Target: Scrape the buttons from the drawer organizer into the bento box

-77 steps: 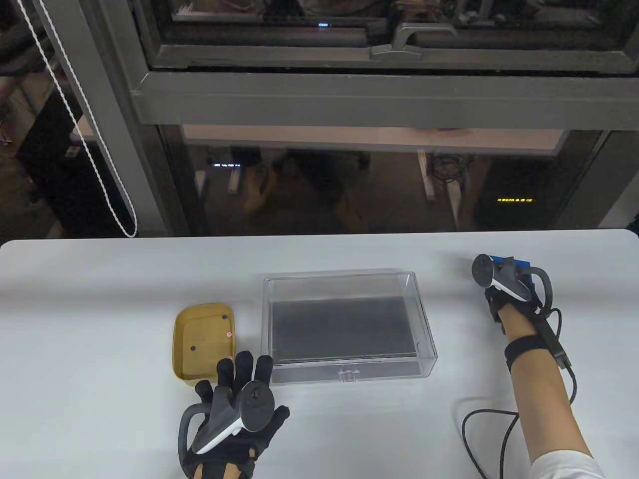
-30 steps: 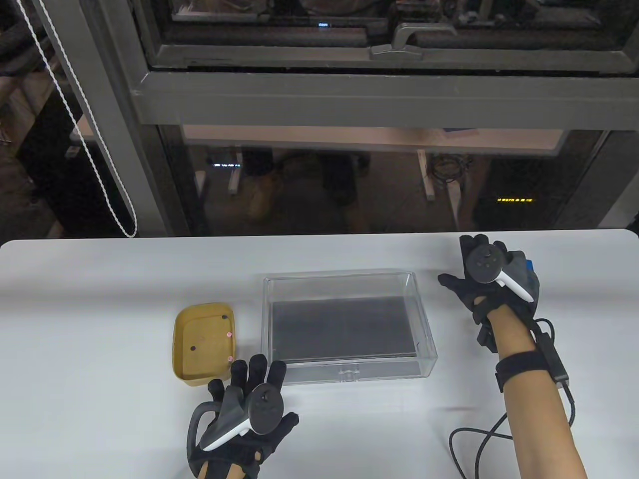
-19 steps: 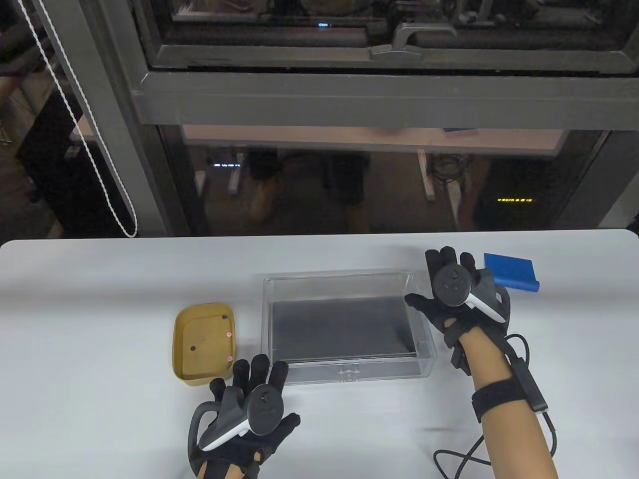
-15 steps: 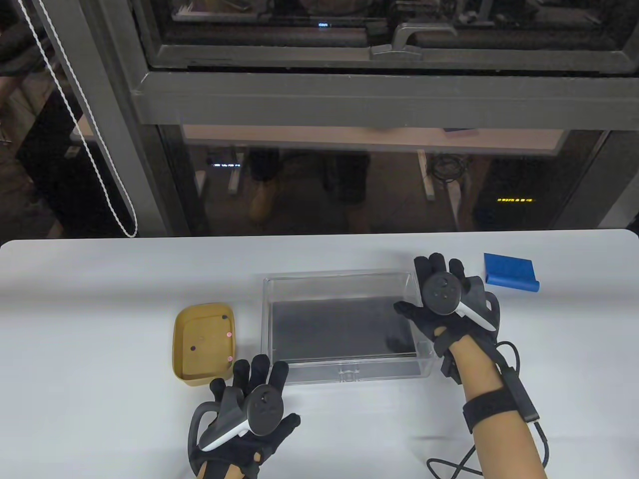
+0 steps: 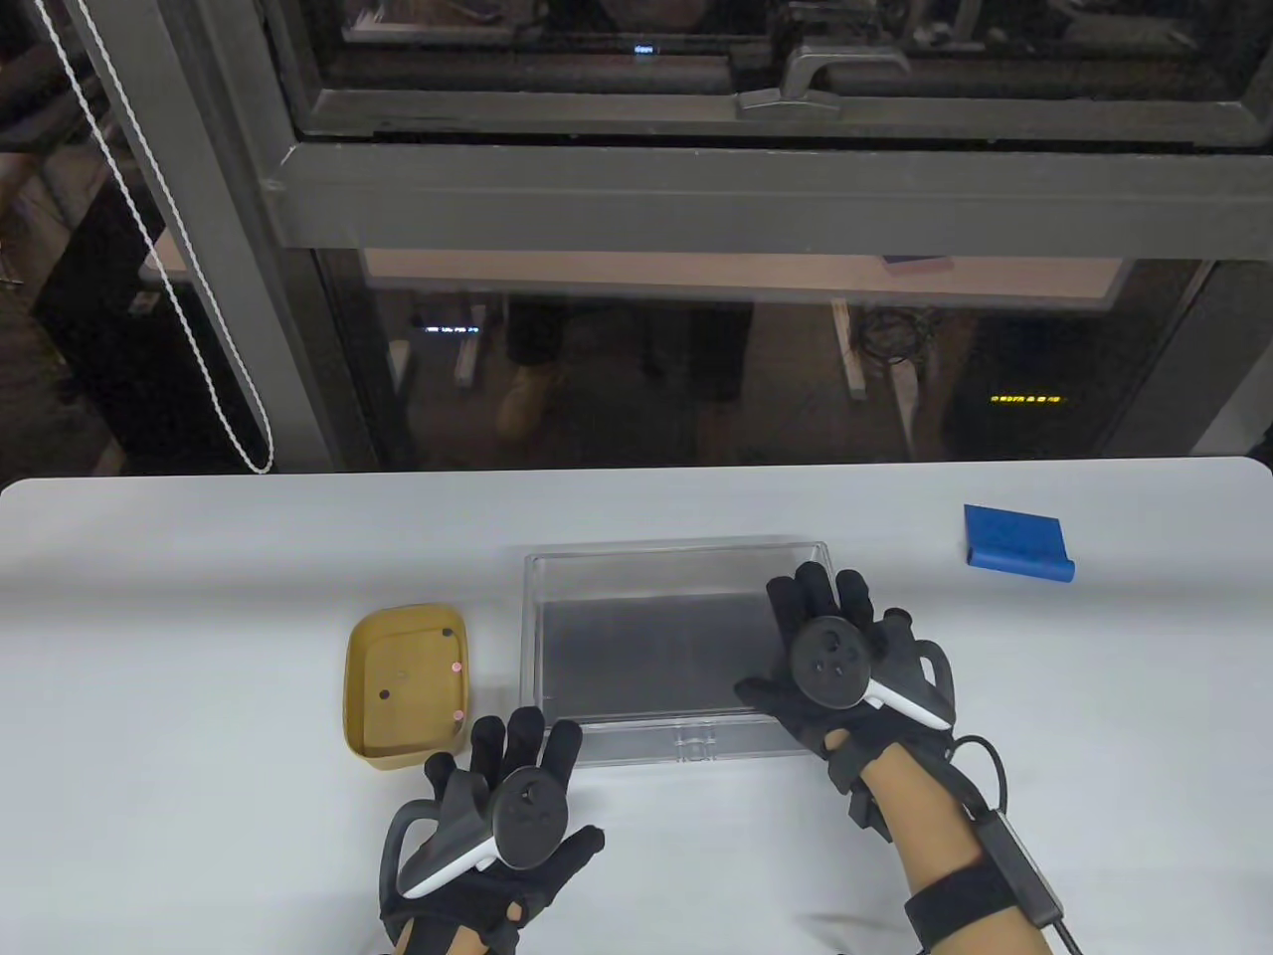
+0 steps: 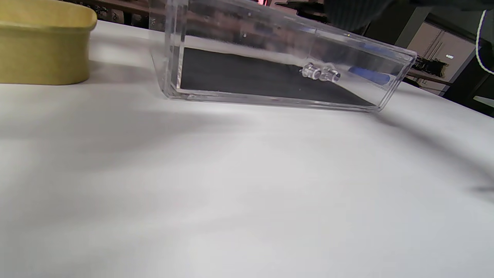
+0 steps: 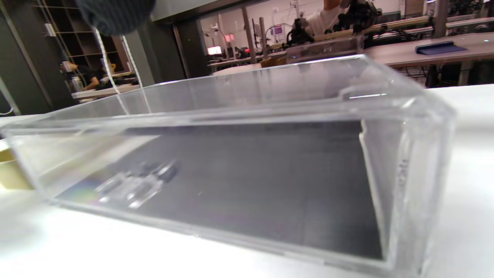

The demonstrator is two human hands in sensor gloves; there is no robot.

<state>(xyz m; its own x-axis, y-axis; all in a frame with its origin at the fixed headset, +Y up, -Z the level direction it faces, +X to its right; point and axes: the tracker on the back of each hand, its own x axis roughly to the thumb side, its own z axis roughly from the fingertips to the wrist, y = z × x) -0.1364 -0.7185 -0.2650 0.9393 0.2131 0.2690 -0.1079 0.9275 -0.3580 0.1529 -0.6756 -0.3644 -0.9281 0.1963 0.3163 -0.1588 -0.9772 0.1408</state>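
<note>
A clear drawer organizer (image 5: pixel 636 647) with a dark floor lies in the middle of the table; it also shows in the left wrist view (image 6: pixel 270 77) and the right wrist view (image 7: pixel 270 162). I see no buttons in it. A yellow bento box (image 5: pixel 350 686) stands left of it and holds several small buttons (image 5: pixel 457 668). My left hand (image 5: pixel 517 796) has its fingers spread and sits at the organizer's front left corner, holding nothing. My right hand (image 5: pixel 830 657) is spread over the organizer's right front part. A blue scraper (image 5: pixel 1016 542) lies at the back right.
The organizer's front wall has a small clear knob (image 6: pixel 320 73). The bento box (image 6: pixel 42 42) sits close to the organizer's left wall. A black cable (image 5: pixel 995 796) trails from my right wrist. White table stretches on both sides.
My right hand has left the blue scraper on the table at the back right and has moved left and forward over the organizer. My left hand has barely shifted.
</note>
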